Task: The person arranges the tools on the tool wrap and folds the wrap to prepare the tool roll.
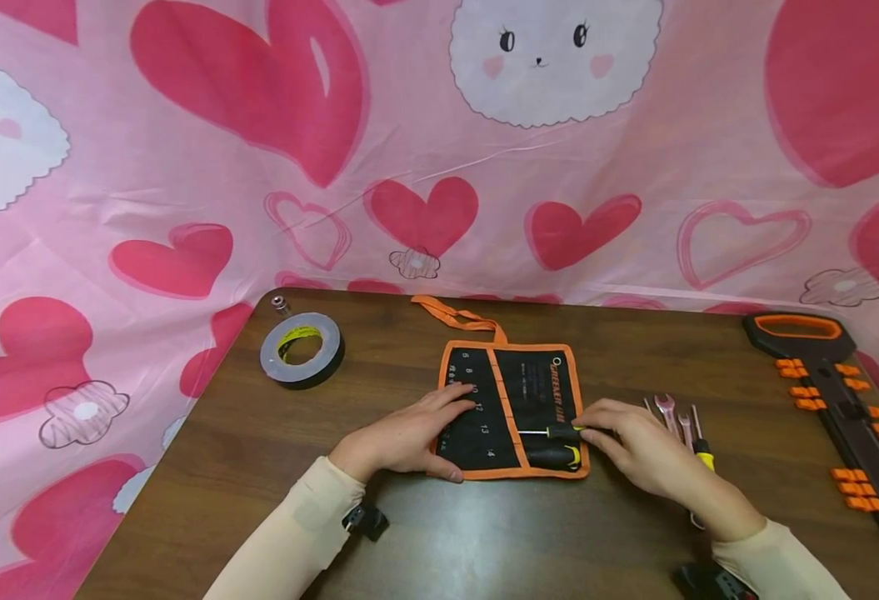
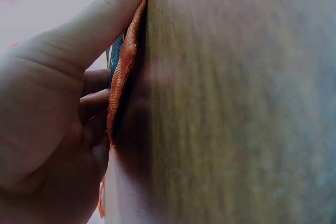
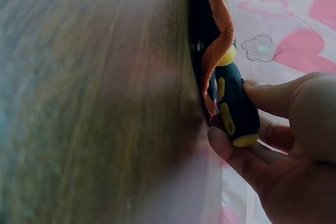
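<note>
A black tool pouch with orange trim lies on the table, numbers printed down its left part. My left hand rests on that left part, fingers spread over the fabric. In the left wrist view its thumb lies along the orange edge. With thumb and fingers my right hand pinches the black-and-yellow handle of a screwdriver. The screwdriver's thin shaft points left, its tip at the orange strip across the pouch. Just below it, another black-and-yellow handle lies on the pouch.
Right of the pouch lie several wrenches and a yellow-handled screwdriver, partly behind my right hand. A black-and-orange rack stretches along the right side. A tape roll and a small metal socket sit back left. An orange strap trails behind the pouch.
</note>
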Demonstrator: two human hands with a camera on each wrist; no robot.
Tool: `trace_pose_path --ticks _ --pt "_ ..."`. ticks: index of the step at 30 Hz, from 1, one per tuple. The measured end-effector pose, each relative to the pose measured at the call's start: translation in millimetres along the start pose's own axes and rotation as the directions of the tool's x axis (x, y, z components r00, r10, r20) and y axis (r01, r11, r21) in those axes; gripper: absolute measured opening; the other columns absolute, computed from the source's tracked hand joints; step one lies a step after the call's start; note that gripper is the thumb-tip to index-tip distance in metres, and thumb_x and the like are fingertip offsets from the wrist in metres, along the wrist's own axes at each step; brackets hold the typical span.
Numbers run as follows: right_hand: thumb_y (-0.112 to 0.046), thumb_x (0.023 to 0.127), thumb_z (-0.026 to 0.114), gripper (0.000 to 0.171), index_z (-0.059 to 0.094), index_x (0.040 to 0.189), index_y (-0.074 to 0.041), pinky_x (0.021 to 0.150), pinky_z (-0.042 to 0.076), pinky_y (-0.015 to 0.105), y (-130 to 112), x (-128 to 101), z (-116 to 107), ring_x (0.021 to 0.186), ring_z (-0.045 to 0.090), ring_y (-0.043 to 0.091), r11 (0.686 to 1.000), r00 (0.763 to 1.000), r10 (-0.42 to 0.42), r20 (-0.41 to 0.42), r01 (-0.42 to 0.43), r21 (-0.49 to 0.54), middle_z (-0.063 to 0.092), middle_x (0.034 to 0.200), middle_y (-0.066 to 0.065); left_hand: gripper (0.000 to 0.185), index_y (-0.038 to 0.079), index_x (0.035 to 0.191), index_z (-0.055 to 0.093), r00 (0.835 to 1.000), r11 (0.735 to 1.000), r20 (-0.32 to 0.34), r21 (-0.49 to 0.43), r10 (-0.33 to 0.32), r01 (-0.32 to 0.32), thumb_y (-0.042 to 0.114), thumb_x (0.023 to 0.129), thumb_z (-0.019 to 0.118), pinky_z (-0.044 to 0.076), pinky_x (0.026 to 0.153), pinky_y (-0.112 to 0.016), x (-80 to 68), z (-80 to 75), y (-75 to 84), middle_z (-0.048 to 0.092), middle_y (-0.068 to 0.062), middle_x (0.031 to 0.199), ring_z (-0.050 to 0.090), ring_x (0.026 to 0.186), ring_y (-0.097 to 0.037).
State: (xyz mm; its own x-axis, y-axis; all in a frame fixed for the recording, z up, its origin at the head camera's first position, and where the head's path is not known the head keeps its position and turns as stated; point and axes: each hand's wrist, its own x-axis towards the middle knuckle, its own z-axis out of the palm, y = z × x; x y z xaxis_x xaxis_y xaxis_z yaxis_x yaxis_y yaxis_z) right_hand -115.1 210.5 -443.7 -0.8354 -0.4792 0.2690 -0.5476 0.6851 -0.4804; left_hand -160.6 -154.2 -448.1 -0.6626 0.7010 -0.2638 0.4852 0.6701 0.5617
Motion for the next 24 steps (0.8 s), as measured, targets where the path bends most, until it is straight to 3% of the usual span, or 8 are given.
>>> trace_pose_path --ticks 9,13,24 --pt "-0.005 0.099 0.076 0.016 0.083 0.112 -0.013 0.083 0.063 0.036 -2.7 4.5 1.4 0.096 0.071 0.005 0.998 0.999 0.038 0.039 -0.04 0.048 0.077 0.107 -0.009 0.101 0.022 0.169 0.036 1.0 1.0 0.003 0.012 -0.002 0.002 0.053 0.088 0.088 0.032 0.133 -0.052 -0.4 0.2 -0.2 0.014 0.007 0.182 0.019 0.168 -0.021" --pt "-0.008 0.101 0.075 0.016 0.083 0.114 -0.013 0.084 0.063 0.037 -5.9 8.3 1.4 0.098 0.073 0.011 0.997 0.997 0.053 0.055 -0.055 0.048 0.078 0.11 -0.007 0.101 0.022 0.17 0.035 1.0 1.0 0.008 0.008 -0.007 0.007 0.052 0.089 0.088 0.032 0.133 -0.051 -0.8 0.2 0.0 0.013 0.007 0.182 0.018 0.169 -0.021" --pt "-0.009 0.101 0.074 0.018 0.082 0.118 -0.011 0.095 0.062 0.052 -12.4 17.0 4.0 0.109 0.075 0.026 0.997 0.99 0.073 0.119 -0.074 0.009 0.079 0.118 0.001 0.101 0.023 0.17 0.034 1.0 1.0 0.006 0.014 -0.006 0.006 0.052 0.089 0.087 0.032 0.133 -0.052 -1.0 0.5 1.0 0.013 0.007 0.182 0.017 0.169 -0.022"
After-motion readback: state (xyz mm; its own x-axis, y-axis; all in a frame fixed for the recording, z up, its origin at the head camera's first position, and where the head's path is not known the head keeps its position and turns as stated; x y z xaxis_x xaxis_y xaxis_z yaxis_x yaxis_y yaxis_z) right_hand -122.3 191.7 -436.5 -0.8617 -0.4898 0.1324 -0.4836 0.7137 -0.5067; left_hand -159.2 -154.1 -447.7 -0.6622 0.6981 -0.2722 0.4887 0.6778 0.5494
